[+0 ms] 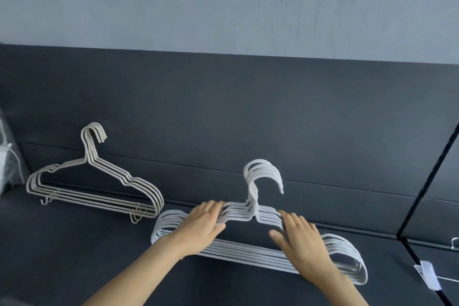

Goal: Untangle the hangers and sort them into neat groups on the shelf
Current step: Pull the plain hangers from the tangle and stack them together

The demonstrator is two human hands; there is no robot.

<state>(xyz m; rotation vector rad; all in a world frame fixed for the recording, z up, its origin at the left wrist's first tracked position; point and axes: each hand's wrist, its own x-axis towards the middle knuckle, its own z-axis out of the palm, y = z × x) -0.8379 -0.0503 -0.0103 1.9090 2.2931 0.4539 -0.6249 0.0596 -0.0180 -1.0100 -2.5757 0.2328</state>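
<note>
A stack of several white hangers (pixel 248 254) lies on the dark padded surface (pixel 74 256), leaning against its back cushion, hooks (pixel 263 174) pointing up. My left hand (pixel 202 223) grips the stack's left shoulder, thumb under and fingers over the bars. On the right shoulder rests my right hand (pixel 301 246), fingers curled over the bars and thumb spread below. To the left, a second neat stack of several cream hangers (pixel 95 181) leans against the back cushion, apart from both hands.
A white clip hanger (pixel 428 277) lies at the far right beyond a black seam (pixel 422 194). A clear plastic bag (pixel 7 156) sits at the left edge. A grey wall (pixel 223 2) rises behind the cushion.
</note>
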